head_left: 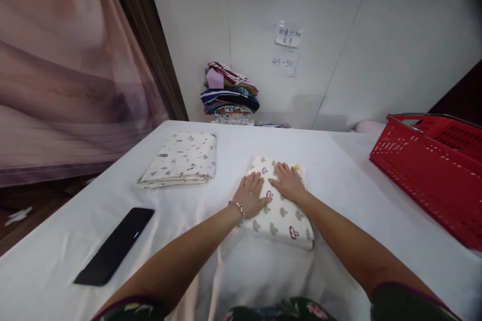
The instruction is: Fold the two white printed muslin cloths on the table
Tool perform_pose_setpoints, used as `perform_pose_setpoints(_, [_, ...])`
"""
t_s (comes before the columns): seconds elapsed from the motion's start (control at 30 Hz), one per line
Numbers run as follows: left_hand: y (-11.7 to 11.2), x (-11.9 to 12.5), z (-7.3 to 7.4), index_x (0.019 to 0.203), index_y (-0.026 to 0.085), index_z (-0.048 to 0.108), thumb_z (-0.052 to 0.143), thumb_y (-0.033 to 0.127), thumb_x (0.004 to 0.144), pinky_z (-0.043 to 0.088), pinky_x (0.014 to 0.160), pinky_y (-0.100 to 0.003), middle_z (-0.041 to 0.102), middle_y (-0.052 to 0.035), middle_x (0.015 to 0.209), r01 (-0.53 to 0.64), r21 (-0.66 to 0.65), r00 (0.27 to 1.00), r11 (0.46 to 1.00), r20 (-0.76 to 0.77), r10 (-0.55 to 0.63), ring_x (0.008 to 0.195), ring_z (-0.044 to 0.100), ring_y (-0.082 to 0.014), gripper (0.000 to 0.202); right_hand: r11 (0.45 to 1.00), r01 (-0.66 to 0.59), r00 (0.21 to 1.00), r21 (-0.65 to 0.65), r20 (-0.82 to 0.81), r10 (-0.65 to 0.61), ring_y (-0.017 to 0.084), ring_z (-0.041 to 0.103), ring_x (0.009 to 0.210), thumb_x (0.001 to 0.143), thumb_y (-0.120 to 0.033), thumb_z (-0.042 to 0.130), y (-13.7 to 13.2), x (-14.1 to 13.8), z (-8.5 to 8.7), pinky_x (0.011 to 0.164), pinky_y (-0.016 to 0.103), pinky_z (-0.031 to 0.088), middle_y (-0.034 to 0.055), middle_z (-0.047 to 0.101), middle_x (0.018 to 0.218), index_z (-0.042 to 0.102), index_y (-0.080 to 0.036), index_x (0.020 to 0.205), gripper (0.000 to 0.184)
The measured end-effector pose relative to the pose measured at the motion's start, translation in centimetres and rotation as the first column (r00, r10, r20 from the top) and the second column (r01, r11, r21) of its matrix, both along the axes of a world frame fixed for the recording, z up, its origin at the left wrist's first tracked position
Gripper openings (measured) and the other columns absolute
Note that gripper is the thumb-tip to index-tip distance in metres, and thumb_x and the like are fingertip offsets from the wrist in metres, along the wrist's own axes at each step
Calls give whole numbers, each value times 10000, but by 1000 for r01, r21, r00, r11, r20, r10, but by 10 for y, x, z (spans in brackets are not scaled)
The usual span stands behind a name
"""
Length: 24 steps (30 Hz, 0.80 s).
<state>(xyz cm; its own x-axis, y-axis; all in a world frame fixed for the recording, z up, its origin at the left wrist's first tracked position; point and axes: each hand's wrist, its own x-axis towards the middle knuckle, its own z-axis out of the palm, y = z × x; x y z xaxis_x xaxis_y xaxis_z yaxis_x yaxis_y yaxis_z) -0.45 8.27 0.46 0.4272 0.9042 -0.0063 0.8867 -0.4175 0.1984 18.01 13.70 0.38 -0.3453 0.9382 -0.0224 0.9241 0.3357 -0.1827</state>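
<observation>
A folded white cloth [276, 228] printed with grey and red mushrooms lies in front of me. My left hand [249, 194] rests flat on its left edge, fingers stretched out, a bracelet on the wrist. On the cloth's upper right part lies my right hand [289, 184], palm down with the fingers spread. Neither hand grips anything. Left of the hands sits a second folded white cloth [186, 156] with small grey and dark prints, apart from the first.
A black phone [115, 246] lies at the left on the white-covered table [181, 220]. At the right stands a red plastic basket [425, 170]. Behind the far edge rises a pile of folded fabrics [230, 93] against the wall. A pink curtain [68, 70] hangs at the left.
</observation>
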Motion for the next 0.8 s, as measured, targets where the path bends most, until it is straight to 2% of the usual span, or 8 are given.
perform_pose_setpoints(0.07, [0, -1, -1, 1418, 133, 269, 215, 622, 847, 75, 1123, -448, 122, -94, 1517, -2, 0, 1000, 1000, -4, 2, 1394, 53, -259, 754, 999, 17, 1000, -32, 6, -17, 261, 70, 1381, 876, -565, 270, 2, -1, 2, 1090, 472, 30, 99, 152, 1505, 265, -132, 1415, 692])
perform_pose_setpoints(0.17, [0, -1, 2, 1427, 125, 246, 221, 624, 843, 68, 1122, -458, 116, -99, 1516, -12, -24, 1000, 1000, -8, 12, 1394, 45, -264, 769, 998, 30, 1000, -53, -6, -31, 267, 59, 1382, 868, -587, 276, 7, -14, 14, 1087, 474, 38, 114, 135, 1507, 250, -126, 1420, 720])
perform_pose_setpoints(0.27, [0, 1, 4, 1433, 126, 229, 235, 616, 843, 59, 1121, -469, 152, -101, 1511, -16, -29, 1000, 999, -5, 16, 1393, 49, -270, 767, 996, -81, 995, 34, -63, 83, 239, 28, 1387, 875, -598, 251, 15, -37, 24, 1093, 455, 13, 108, 115, 1510, 218, -129, 1430, 728])
perform_pose_setpoints(0.4, [-1, 2, 5, 1426, 115, 251, 258, 606, 842, 66, 1119, -475, 235, -119, 1487, -26, -25, 1000, 999, -1, 26, 1385, 86, -292, 763, 972, -235, 966, 12, -107, 235, 223, 67, 1386, 892, -577, 231, 26, -59, 15, 1096, 449, 21, 84, 165, 1503, 263, -147, 1418, 680])
perform_pose_setpoints(0.5, [-1, 1, 4, 1431, 121, 238, 251, 605, 843, 71, 1116, -482, 227, -120, 1489, -31, -16, 1000, 999, 6, 31, 1385, 90, -291, 760, 968, -249, 961, -7, -128, 246, 211, 65, 1387, 901, -564, 211, 30, -63, 6, 1098, 445, 22, 73, 168, 1504, 276, -156, 1414, 659])
perform_pose_setpoints(0.6, [0, 1, 4, 1429, 118, 243, 246, 609, 842, 64, 1117, -476, 230, -121, 1488, -30, -20, 1000, 999, 6, 31, 1387, 84, -286, 765, 967, -252, 959, -31, -144, 245, 209, 60, 1388, 901, -559, 210, 30, -64, 9, 1098, 447, 17, 71, 163, 1505, 280, -159, 1413, 653])
perform_pose_setpoints(0.7, [1, 1, 4, 1426, 117, 249, 251, 614, 838, 61, 1117, -476, 201, -119, 1496, -26, -29, 1000, 999, 6, 26, 1390, 74, -280, 770, 977, -199, 970, -71, -153, 187, 214, 71, 1387, 895, -574, 210, 26, -57, 20, 1098, 441, 39, 78, 156, 1506, 275, -155, 1414, 670])
perform_pose_setpoints(0.8, [2, 0, 2, 1420, 111, 264, 248, 610, 840, 55, 1115, -479, 148, -121, 1507, -23, -22, 1000, 999, -3, 23, 1392, 61, -273, 765, 1000, 13, 993, 25, -114, -10, 231, 28, 1388, 874, -621, 213, 19, -33, 24, 1095, 449, 8, 103, 116, 1511, 245, -125, 1423, 740])
